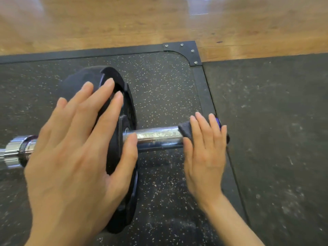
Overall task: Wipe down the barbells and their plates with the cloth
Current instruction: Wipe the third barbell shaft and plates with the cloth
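Note:
A chrome barbell [158,137] lies across the speckled rubber platform, its sleeve end pointing right. Black plates [122,110] stand on the sleeve, upright on their edges. My left hand [76,153] lies flat with straight fingers over the top of the plates, thumb touching the sleeve. My right hand [205,153] presses a dark grey cloth [185,130] onto the end of the sleeve, fingers straight and draped over it. Most of the cloth is hidden under the hand. The chrome between the two hands shows whitish smears.
The black platform [168,96] has a metal frame with a bolted corner bracket [182,48]. A plain black mat [275,130] lies to the right. Wooden floor [159,23] runs along the far side. The bar's collar and shaft [16,150] extend out of view at left.

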The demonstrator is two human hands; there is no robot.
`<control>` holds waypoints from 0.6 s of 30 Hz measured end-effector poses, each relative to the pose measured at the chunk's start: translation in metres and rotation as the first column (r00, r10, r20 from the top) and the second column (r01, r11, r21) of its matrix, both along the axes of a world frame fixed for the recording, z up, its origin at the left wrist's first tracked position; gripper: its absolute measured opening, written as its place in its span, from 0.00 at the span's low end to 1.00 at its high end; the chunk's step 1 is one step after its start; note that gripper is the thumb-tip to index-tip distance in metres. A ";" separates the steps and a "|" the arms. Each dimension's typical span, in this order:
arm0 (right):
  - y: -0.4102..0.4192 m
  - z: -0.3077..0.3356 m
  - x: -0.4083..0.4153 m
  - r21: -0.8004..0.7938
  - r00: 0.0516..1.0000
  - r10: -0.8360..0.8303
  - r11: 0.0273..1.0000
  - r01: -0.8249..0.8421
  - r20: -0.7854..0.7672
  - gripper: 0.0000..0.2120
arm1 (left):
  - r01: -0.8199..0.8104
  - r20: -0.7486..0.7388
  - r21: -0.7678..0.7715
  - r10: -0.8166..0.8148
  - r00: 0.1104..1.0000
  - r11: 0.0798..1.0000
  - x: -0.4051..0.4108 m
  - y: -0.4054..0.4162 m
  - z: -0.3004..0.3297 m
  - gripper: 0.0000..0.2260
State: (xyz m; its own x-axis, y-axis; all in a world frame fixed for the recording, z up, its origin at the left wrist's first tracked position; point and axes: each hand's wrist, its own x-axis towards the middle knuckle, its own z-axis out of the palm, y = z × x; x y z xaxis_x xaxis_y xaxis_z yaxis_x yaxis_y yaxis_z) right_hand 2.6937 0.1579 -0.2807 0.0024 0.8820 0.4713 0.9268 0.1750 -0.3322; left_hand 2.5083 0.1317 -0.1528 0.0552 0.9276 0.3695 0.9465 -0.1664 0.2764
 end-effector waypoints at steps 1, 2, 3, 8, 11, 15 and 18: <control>0.000 0.000 -0.012 -0.056 0.999 0.002 0.998 -0.004 -0.040 0.22 | -0.008 -0.013 0.009 0.008 1.000 1.000 0.002 -0.002 0.000 0.25; -0.002 0.002 -0.028 -0.091 0.998 0.050 0.994 -0.054 -0.046 0.23 | -0.008 -0.020 0.012 0.008 1.000 1.000 0.003 -0.004 0.000 0.24; -0.004 0.007 -0.040 -0.122 0.992 0.127 0.984 -0.129 -0.025 0.23 | -0.004 -0.013 0.009 0.004 1.000 1.000 0.003 -0.004 0.001 0.24; 0.006 0.002 0.019 -0.050 0.972 0.168 0.985 -0.162 0.166 0.23 | 0.007 -0.010 0.012 -0.007 1.000 1.000 0.002 -0.001 0.004 0.24; 0.003 0.006 -0.003 -0.084 0.999 -0.005 0.996 0.008 0.034 0.22 | -0.003 -0.055 0.029 0.005 0.998 1.000 0.001 -0.001 0.005 0.25; 0.001 0.013 -0.047 -0.124 0.959 0.255 0.963 -0.240 0.123 0.25 | -0.004 -0.061 0.036 0.006 0.998 0.999 0.001 -0.002 0.005 0.24; 0.003 0.013 -0.001 -0.084 0.953 0.243 0.969 -0.231 0.179 0.23 | 0.000 -0.051 0.045 0.002 0.999 0.999 0.001 -0.003 0.006 0.23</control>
